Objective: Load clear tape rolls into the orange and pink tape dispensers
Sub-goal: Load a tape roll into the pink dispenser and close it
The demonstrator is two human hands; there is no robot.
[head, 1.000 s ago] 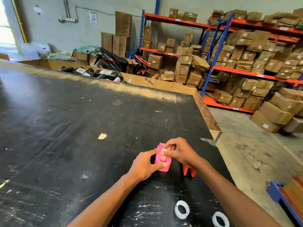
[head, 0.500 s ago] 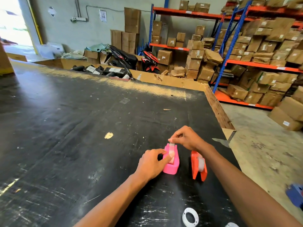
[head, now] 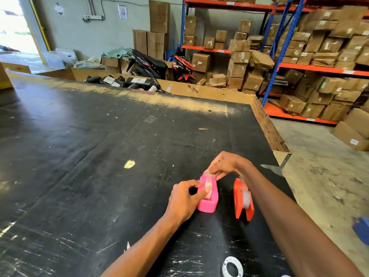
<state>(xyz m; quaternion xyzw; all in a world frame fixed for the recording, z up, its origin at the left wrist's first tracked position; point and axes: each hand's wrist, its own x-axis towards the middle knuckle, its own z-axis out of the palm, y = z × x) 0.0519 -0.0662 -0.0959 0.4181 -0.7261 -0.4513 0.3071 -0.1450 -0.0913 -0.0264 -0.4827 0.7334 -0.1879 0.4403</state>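
The pink tape dispenser (head: pixel 208 198) stands on the black table (head: pixel 79 166) with a clear tape roll (head: pixel 209 188) in its slot. My left hand (head: pixel 184 199) grips its left side, thumb on the roll. My right hand (head: pixel 227 164) pinches the tape end at the dispenser's metal cutter. To the right stands the orange tape dispenser (head: pixel 242 199) with a clear roll (head: pixel 246 199) inside it, partly behind my right forearm. A white tape ring (head: pixel 232 266) lies near the front edge.
The table's right edge and corner (head: pixel 279 154) are close to my right hand, with concrete floor beyond. Shelving with cardboard boxes (head: pixel 299 56) fills the back right. A blue object (head: pixel 362 228) sits low at the right.
The pink dispenser has been set down upright on the table and my right hand has moved to its front cutter. The view has shifted, showing the whole orange dispenser.
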